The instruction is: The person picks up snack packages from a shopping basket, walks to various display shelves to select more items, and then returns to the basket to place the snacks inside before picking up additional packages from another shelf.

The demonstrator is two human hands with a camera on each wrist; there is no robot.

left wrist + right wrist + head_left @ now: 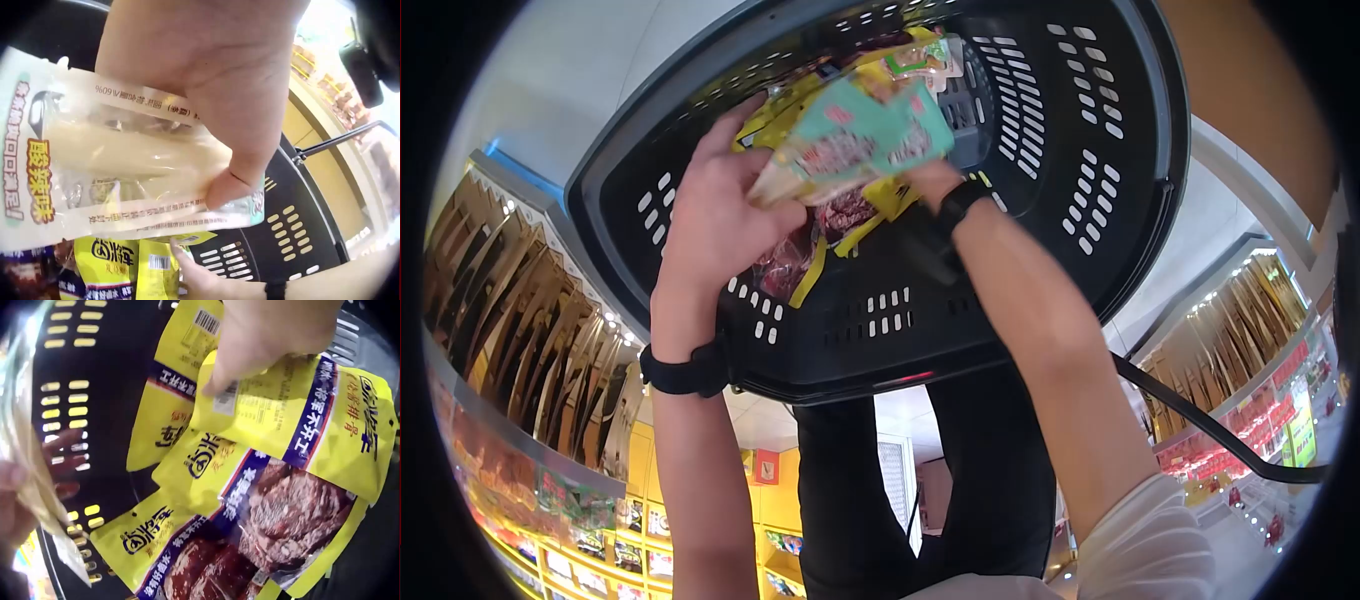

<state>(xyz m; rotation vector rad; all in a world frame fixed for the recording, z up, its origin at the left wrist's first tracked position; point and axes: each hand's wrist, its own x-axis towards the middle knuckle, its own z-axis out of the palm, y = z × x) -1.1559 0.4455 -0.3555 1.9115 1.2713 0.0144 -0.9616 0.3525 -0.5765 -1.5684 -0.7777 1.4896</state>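
Note:
My left hand (715,220) pinches a clear plastic snack packet (125,156) with pale contents and teal printed panels, its thumb laid over the lower edge. The packet is above the basket's contents and partly covers my right hand in the head view. Lower in the basket, my right hand (275,334) grips a yellow snack packet (350,425), thumb on its printed back, other fingers hidden. Beneath lie more yellow packets (200,456) with windows showing dark red meat. All of them overlap inside a black plastic basket (1100,170) with slotted walls.
The basket's black handle (1220,440) sticks out to the right. My legs (990,470) are directly below the basket's near rim. Store shelves (520,340) stand on the left, with more shelving (1230,350) on the right. Another packet (930,60) lies at the basket's far side.

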